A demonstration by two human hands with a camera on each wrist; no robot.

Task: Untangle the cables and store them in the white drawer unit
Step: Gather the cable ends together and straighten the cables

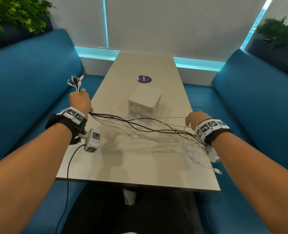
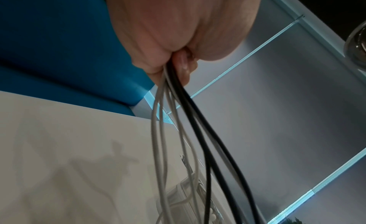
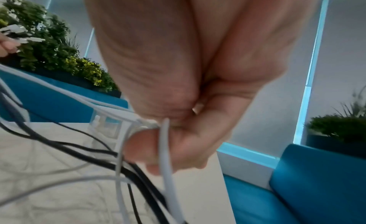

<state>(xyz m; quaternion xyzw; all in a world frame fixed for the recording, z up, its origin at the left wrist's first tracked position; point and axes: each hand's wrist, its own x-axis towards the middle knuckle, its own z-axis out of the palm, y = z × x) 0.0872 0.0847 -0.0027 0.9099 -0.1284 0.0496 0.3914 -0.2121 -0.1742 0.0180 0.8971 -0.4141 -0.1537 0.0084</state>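
Several black and white cables [image 1: 139, 127] stretch across the table between my two hands. My left hand [image 1: 80, 100] grips the bundle in a fist above the table's left edge, with the plug ends [image 1: 74, 81] fanning out above it; the left wrist view shows the cables [image 2: 178, 118] hanging from that fist [image 2: 168, 55]. My right hand [image 1: 193, 119] pinches a white cable [image 3: 165, 157] near the table's right edge, with the other strands running under the fingers [image 3: 178, 149]. The white drawer unit [image 1: 145, 102] stands mid-table beyond the cables, its drawers closed.
The beige table [image 1: 139, 166] lies between two blue benches [image 1: 30, 78]. A purple sticker [image 1: 145, 79] sits behind the drawer unit. Loose white cable loops [image 1: 199, 157] lie at the table's right edge. Plants [image 1: 13, 14] stand behind both benches.
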